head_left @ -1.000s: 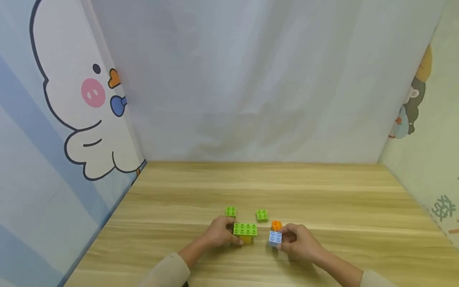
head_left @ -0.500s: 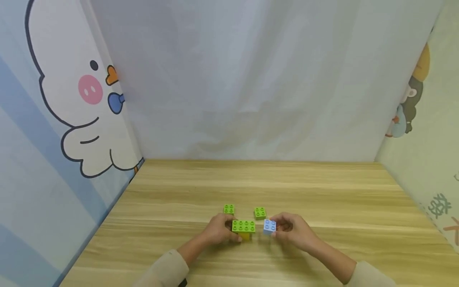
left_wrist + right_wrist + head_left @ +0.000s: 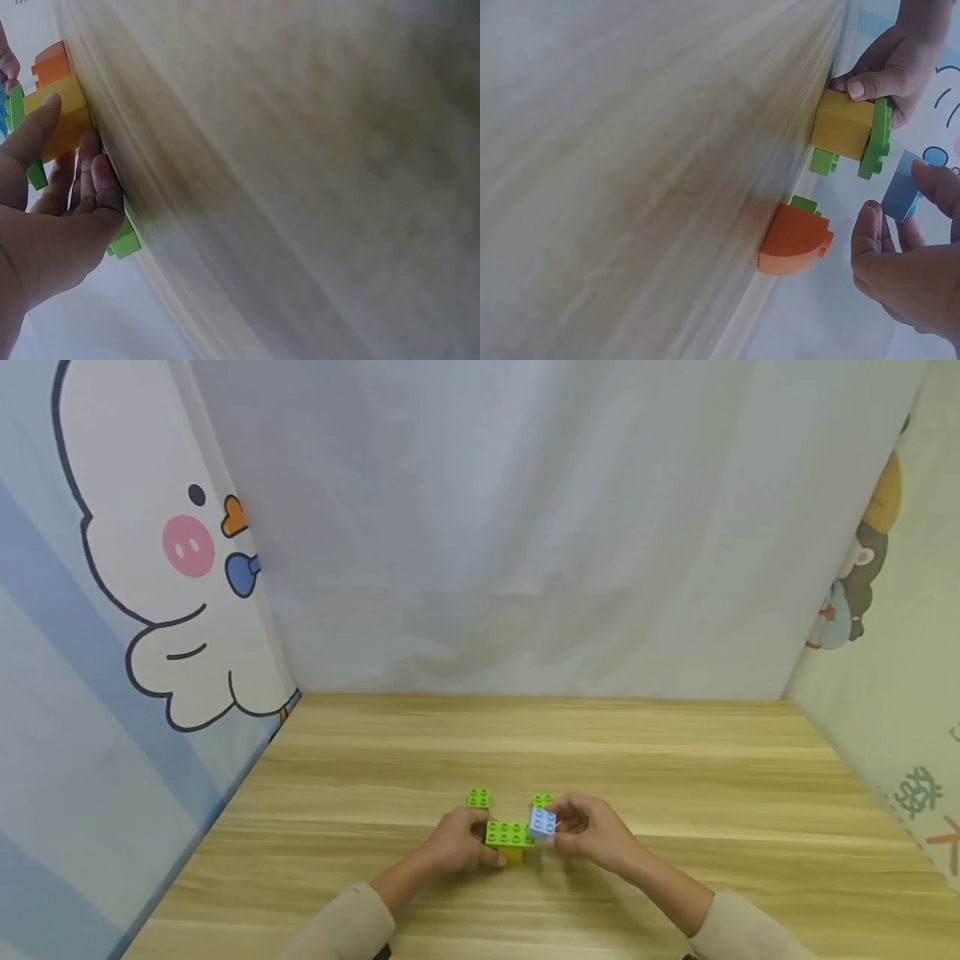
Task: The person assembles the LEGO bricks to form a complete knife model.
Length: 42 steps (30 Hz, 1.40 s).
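My left hand (image 3: 459, 842) grips a yellow block (image 3: 841, 124) by its sides; a flat green 2x4 brick (image 3: 507, 834) is fixed on top. This stack stands upright on the table. The thumb lies along the yellow side in the left wrist view. Between thumb and fingers, my right hand (image 3: 600, 837) pinches a light blue 2x2 brick (image 3: 542, 823). In the head view the blue brick, slightly tilted, overlaps the right end of the green one. From the right wrist, a gap shows between the two.
Behind the hands, two small green 2x2 bricks (image 3: 478, 797) lie apart on the wooden table (image 3: 375, 743); the right one is partly covered. An orange brick with a curved side (image 3: 791, 240) sits near my right hand, hidden in the head view. Fabric walls (image 3: 540, 527) enclose the table.
My right hand has lifted the blue brick from in front of the orange brick and carried it left to the green brick's right end. The left hand keeps its hold on the stack.
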### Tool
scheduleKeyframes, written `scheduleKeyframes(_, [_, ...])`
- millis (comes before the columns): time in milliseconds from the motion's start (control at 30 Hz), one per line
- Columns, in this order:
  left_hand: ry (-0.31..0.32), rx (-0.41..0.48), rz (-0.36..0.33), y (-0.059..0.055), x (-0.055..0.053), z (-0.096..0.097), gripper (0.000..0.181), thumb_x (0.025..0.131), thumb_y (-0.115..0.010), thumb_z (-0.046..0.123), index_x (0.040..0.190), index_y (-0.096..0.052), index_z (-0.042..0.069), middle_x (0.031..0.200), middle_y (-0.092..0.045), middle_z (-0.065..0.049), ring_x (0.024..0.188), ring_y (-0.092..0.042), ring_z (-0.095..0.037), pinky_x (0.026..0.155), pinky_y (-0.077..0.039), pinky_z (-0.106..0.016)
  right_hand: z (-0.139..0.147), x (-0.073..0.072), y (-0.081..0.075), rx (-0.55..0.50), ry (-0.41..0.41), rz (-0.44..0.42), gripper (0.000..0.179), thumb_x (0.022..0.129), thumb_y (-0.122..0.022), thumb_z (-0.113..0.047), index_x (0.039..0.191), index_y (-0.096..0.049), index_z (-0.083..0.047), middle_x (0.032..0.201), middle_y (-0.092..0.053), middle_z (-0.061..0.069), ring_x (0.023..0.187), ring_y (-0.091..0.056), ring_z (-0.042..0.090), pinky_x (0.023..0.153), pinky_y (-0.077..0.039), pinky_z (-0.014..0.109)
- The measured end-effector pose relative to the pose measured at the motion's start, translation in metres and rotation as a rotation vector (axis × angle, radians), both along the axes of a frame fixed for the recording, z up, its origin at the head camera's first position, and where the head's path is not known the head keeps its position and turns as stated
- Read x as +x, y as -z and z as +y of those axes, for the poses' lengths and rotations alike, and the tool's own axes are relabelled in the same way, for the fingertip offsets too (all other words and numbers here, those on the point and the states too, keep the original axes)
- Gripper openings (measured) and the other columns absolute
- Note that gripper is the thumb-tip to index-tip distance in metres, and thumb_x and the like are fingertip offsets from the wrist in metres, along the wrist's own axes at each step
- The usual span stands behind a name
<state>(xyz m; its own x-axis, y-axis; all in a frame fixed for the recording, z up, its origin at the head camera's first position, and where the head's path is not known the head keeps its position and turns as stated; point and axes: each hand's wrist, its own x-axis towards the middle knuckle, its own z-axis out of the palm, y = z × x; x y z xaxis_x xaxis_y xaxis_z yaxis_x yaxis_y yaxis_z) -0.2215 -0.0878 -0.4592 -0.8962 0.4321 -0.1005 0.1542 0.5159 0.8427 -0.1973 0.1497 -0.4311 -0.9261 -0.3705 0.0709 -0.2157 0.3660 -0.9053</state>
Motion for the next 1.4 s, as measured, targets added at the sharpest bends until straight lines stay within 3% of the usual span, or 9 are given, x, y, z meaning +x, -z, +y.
scheduleKeyframes(300, [0.006,0.001,0.031,0.005,0.001,0.002,0.032,0.064,-0.084,0.007,0.09,-0.067,0.004,0.077,-0.059,0.003,0.073,-0.052,-0.014,0.067,-0.044,-0.03,-0.013,0.001,-0.014,0.009,-0.042,0.027,0.03,0.076,-0.07,0.004,0.104,-0.059,0.009,0.091,-0.062,0.009,0.083,-0.057,0.024,0.073,-0.049,0.033])
scheduleKeyframes(567, [0.004,0.011,0.034,0.006,-0.001,0.002,0.028,0.064,-0.083,0.005,0.085,-0.065,0.006,0.074,-0.058,0.002,0.07,-0.051,-0.014,0.062,-0.043,-0.028,-0.02,-0.014,0.003,0.025,-0.081,0.036,0.033,0.077,-0.074,-0.005,0.106,-0.061,0.003,0.091,-0.062,0.004,0.084,-0.058,0.02,0.073,-0.051,0.03])
scheduleKeyframes(1400, [0.014,-0.01,0.029,0.001,0.0,-0.003,0.028,0.066,-0.083,0.008,0.088,-0.066,0.007,0.078,-0.059,0.003,0.075,-0.051,-0.015,0.067,-0.043,-0.032,-0.034,-0.017,-0.002,0.149,-0.11,0.122,0.027,0.078,-0.074,-0.008,0.104,-0.067,-0.003,0.095,-0.065,0.001,0.085,-0.059,0.018,0.077,-0.048,0.04])
